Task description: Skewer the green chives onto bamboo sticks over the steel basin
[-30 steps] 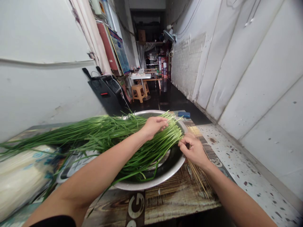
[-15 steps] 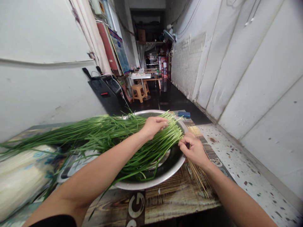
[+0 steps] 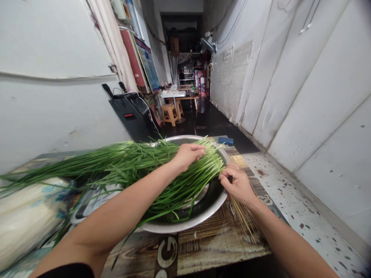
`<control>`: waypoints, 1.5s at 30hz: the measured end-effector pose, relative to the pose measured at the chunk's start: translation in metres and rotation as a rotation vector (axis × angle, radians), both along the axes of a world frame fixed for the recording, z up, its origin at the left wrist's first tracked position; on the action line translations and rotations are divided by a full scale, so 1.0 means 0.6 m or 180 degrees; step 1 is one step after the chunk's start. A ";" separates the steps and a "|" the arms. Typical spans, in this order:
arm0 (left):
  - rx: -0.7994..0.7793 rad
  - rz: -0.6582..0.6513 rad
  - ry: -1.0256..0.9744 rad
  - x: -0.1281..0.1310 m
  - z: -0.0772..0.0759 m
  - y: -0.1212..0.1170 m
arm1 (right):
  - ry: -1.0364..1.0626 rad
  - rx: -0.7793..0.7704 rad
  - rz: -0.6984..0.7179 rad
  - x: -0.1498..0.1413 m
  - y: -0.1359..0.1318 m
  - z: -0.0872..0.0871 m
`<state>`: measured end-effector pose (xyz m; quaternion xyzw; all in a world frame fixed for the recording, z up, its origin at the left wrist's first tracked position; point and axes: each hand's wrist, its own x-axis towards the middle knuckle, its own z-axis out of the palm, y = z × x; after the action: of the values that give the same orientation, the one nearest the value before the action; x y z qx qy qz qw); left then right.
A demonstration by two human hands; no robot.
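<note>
A large heap of garlic chives lies across a wide steel basin, pale cut ends to the right and green leaves trailing left beyond the rim. Over the pale stems, my left hand has its fingers pinched together on the chives. My right hand is curled closed at the basin's right rim, close to the stem ends; whatever sits between its fingertips is too small to make out. Beneath and beside that hand, thin bamboo skewers are strewn on the wood-patterned table.
A plastic-wrapped white bundle and a clear plastic tray lie left of the basin. A small blue box rests behind it. Farther back are a black case-like object, a stool and a white table. A wall runs along the right.
</note>
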<state>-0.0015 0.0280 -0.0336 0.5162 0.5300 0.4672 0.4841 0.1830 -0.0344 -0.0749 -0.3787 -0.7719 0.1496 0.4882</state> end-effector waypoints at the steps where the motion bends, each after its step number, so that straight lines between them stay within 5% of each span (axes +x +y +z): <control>1: 0.0012 -0.0001 0.0006 0.000 0.000 0.000 | 0.0001 -0.0001 0.0001 0.000 0.000 0.000; 28: 0.0331 0.0047 0.0367 -0.005 -0.007 0.006 | 0.0024 0.0001 0.0001 0.002 0.002 -0.005; 37: 0.0326 -0.0260 0.0710 -0.005 -0.002 -0.004 | 0.0051 -0.0029 0.0003 0.003 0.002 -0.006; 42: 0.0702 -0.0668 0.1217 -0.018 0.013 -0.003 | 0.0078 -0.0038 -0.0010 0.002 0.000 -0.004; 45: 0.1203 -0.0187 0.1741 -0.043 0.018 0.014 | 0.0100 -0.0054 -0.0043 0.001 0.000 -0.003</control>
<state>-0.0272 0.0367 -0.0228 0.7182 0.5292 0.3871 0.2328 0.1836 -0.0344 -0.0765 -0.3856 -0.7603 0.1587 0.4981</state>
